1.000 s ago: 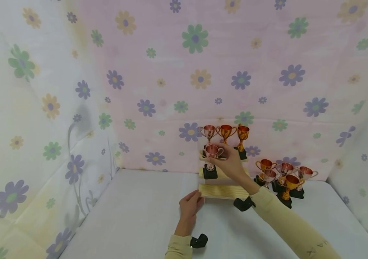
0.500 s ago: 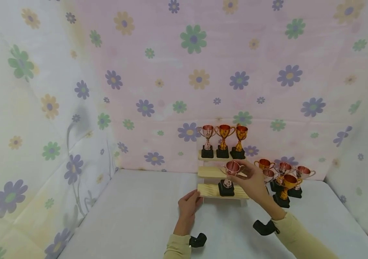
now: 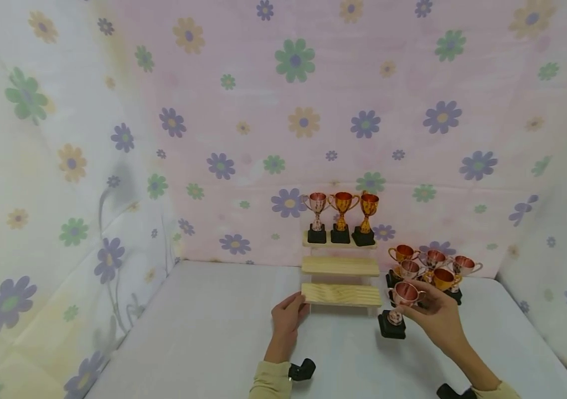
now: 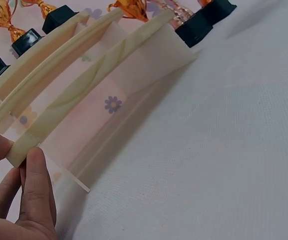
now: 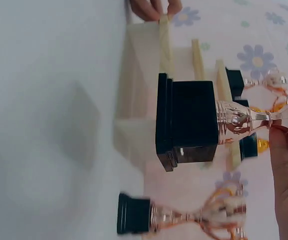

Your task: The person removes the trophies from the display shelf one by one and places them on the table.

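Note:
My right hand (image 3: pixel 440 320) holds a small rose-gold trophy cup (image 3: pixel 406 295) by its upper part, right of a stepped wooden display stand (image 3: pixel 340 296). In the right wrist view the trophy's black square base (image 5: pixel 191 120) is off the table, with a shadow beneath. My left hand (image 3: pixel 287 318) pinches the left end of the stand's lowest board (image 4: pixel 79 92), thumb on one side and fingers underneath. On the top board stand three trophies: a rose-gold one (image 3: pixel 318 208) at left and two gold ones, the middle one (image 3: pixel 343 208) beside the right one (image 3: pixel 368 210).
Several gold and rose-gold trophies (image 3: pixel 435 257) stand close together on the white table (image 3: pixel 214 332), right of the stand and just behind my right hand. Flower-patterned cloth (image 3: pixel 243 83) hangs behind and at both sides.
My right hand has carried the rose-gold trophy from the middle board, past the lowest board, down and right to beside the stand. The left hand keeps its grip on the lowest board.

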`<state>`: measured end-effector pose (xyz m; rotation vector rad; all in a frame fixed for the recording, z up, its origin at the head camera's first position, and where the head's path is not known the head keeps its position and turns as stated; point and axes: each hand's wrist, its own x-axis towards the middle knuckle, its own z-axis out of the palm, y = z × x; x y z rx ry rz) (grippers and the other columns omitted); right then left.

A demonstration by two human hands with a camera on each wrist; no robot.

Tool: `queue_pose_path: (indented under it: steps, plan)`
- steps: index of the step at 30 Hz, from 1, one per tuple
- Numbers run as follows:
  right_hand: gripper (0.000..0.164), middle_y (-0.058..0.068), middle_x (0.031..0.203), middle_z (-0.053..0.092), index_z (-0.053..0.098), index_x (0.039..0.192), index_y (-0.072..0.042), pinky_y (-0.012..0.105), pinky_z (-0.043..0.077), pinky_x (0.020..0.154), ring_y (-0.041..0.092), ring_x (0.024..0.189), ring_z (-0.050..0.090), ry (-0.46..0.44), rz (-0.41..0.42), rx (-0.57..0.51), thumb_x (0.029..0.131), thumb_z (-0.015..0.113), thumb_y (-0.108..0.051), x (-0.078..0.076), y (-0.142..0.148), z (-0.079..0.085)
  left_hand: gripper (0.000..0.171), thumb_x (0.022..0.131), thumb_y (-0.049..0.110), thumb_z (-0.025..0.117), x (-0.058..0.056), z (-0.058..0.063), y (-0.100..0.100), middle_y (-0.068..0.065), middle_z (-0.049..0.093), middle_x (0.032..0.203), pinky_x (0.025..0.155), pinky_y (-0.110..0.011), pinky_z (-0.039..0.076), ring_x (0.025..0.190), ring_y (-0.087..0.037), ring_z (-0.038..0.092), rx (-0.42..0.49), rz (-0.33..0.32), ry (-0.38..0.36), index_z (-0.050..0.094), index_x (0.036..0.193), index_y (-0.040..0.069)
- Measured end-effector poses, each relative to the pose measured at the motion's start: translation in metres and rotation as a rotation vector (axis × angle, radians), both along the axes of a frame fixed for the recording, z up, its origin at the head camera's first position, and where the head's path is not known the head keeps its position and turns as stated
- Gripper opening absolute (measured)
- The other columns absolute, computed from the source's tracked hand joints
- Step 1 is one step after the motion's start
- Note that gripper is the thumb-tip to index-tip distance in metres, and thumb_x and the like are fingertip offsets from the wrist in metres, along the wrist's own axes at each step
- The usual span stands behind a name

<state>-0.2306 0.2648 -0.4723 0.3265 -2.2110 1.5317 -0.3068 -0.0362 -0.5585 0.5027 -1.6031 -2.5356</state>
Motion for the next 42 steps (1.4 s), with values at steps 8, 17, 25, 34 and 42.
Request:
queue_pose_path:
  steps: [8, 17, 25, 34, 42]
  plan:
    - [0.055, -0.031, 0.105, 0.059, 0.058, 0.129, 0.009, 0.011, 0.057, 0.071, -0.005, 0.087, 0.063, -0.122, -0.135, 0.110, 0.081, 0.084, 0.000, 0.029, 0.052, 0.003, 0.034, 0.089, -0.002, 0.068, 0.004, 0.003, 0.001, -0.016, 0.071, 0.101, 0.075, -0.024, 0.062, 0.082, -0.014, 0.068, -0.003, -0.008, -0.006, 0.064, 0.119, -0.017]
    - [0.049, -0.036, 0.096, 0.060, 0.063, 0.129, -0.002, 0.006, 0.053, 0.065, -0.019, 0.086, 0.058, -0.146, -0.258, 0.137, 0.085, 0.082, -0.008, 0.029, 0.116, -0.003, 0.034, 0.090, -0.002, 0.068, 0.002, 0.002, 0.001, -0.013, 0.071, 0.098, 0.075, -0.025, 0.062, 0.081, -0.013, 0.068, 0.005, 0.000, -0.003, 0.064, 0.120, -0.017]
    - [0.060, -0.043, 0.099, 0.048, 0.056, 0.134, 0.007, 0.002, 0.049, 0.066, -0.027, 0.086, 0.049, -0.197, -0.273, 0.182, 0.089, 0.081, -0.022, 0.004, 0.149, -0.013, 0.034, 0.091, 0.000, 0.070, 0.001, 0.002, -0.001, -0.015, 0.071, 0.101, 0.076, -0.026, 0.063, 0.082, -0.013, 0.068, -0.004, 0.011, -0.005, 0.064, 0.121, -0.016]
    - [0.068, -0.040, 0.098, 0.045, 0.053, 0.141, 0.001, 0.004, 0.050, 0.065, -0.026, 0.086, 0.045, -0.269, -0.282, 0.161, 0.089, 0.080, -0.032, -0.019, 0.160, -0.022, 0.032, 0.090, -0.001, 0.070, 0.003, 0.005, 0.001, -0.016, 0.071, 0.100, 0.074, -0.024, 0.062, 0.081, -0.013, 0.069, -0.011, 0.018, -0.012, 0.065, 0.118, -0.016]
    - [0.075, -0.034, 0.100, 0.046, 0.046, 0.144, 0.008, 0.005, 0.049, 0.064, -0.024, 0.083, 0.042, -0.302, -0.302, 0.154, 0.090, 0.079, -0.034, -0.030, 0.164, -0.027, 0.033, 0.090, -0.001, 0.071, 0.001, 0.003, 0.002, -0.016, 0.071, 0.100, 0.074, -0.024, 0.062, 0.081, -0.013, 0.069, -0.005, 0.018, -0.009, 0.065, 0.118, -0.016]
